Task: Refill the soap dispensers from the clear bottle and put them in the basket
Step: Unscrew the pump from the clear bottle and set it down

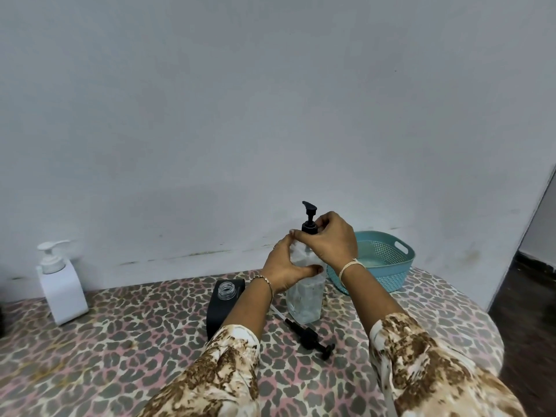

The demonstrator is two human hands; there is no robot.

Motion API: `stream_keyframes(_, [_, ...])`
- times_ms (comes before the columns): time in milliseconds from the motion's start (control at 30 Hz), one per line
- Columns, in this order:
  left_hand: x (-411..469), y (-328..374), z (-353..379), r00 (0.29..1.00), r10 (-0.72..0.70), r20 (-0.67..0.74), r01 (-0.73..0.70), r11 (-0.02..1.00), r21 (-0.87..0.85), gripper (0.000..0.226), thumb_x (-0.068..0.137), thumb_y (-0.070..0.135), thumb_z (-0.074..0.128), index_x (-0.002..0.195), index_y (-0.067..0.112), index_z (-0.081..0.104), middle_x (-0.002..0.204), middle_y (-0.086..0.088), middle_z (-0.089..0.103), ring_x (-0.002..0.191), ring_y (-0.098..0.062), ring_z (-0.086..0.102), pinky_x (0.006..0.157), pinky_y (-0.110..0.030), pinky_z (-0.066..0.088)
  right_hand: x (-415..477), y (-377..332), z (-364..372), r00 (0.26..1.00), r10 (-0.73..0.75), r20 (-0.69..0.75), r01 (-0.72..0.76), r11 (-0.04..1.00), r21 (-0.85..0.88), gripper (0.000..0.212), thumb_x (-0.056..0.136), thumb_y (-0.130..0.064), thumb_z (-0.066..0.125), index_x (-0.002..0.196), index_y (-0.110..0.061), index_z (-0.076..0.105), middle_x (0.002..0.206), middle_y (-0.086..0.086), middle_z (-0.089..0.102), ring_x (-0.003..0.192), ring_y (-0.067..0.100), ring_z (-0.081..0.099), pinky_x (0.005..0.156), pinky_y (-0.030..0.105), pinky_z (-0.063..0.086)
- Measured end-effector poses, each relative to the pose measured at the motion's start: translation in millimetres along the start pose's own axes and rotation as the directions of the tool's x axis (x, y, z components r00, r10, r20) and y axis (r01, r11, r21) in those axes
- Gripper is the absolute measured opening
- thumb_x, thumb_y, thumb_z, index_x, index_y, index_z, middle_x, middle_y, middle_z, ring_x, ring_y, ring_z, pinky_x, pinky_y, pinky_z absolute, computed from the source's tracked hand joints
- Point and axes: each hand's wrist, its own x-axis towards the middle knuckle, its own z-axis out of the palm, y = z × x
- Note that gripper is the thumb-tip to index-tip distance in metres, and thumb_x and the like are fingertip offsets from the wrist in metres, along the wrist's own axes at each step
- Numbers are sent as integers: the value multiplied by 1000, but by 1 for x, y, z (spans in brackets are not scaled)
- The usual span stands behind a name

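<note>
A clear bottle with a black pump top stands upright on the table. My left hand grips its upper body. My right hand is closed around the black collar of its pump. A black dispenser with an open clear threaded neck stands just left of the bottle, partly behind my left arm. Its black pump lies loose on the table in front of the bottle. A white dispenser with a white pump stands at the far left. A teal basket sits behind my right wrist.
The table has a leopard-print cloth and a rounded right edge. A grey wall runs close behind everything. Dark floor shows at the far right.
</note>
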Motion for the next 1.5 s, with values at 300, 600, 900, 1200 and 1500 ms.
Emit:
stream_keyframes(300, [-2,0,-2,1000,12,5,-12,999,40,86,69,30,85,140,22,38,137,3,48,125,-16,45,100,-29,42,6,12,-17,976,-38,215,-32,949,313,44,65,-18,85,103,-19,63,92,-3,70,92,18,65,82,34,54])
stream_keyframes(600, [-1,-1,-4,1000,8,17,-9,999,39,87,68,30,85,140,23,37,137,3,48,125,-17,46,103,-35,44,0,8,-16,984,-86,157,46,970,239,30,68,-23,80,95,-19,67,86,-11,68,82,12,62,67,18,44])
stream_keyframes(900, [-2,1,-3,1000,4,6,-5,999,48,87,69,28,85,141,23,36,138,2,46,125,-16,45,101,-30,43,-1,3,-15,985,-96,141,67,978,197,24,71,-23,77,92,-21,65,88,-11,66,89,9,62,76,23,46])
stream_keyframes(1200, [-5,4,-2,1000,-13,9,13,999,43,91,71,28,84,144,23,31,143,3,43,128,-15,42,100,-24,38,0,-1,-14,998,-58,30,55,996,76,33,67,-40,81,85,-18,65,77,-9,67,73,8,64,61,20,45])
stream_keyframes(1500, [-14,14,-4,999,-27,23,24,992,124,87,75,26,81,137,16,21,133,-7,47,110,-18,49,97,-30,43,10,-38,-52,989,-40,-140,77,960,268,18,71,-28,74,85,-18,69,80,-8,68,79,12,64,72,26,49])
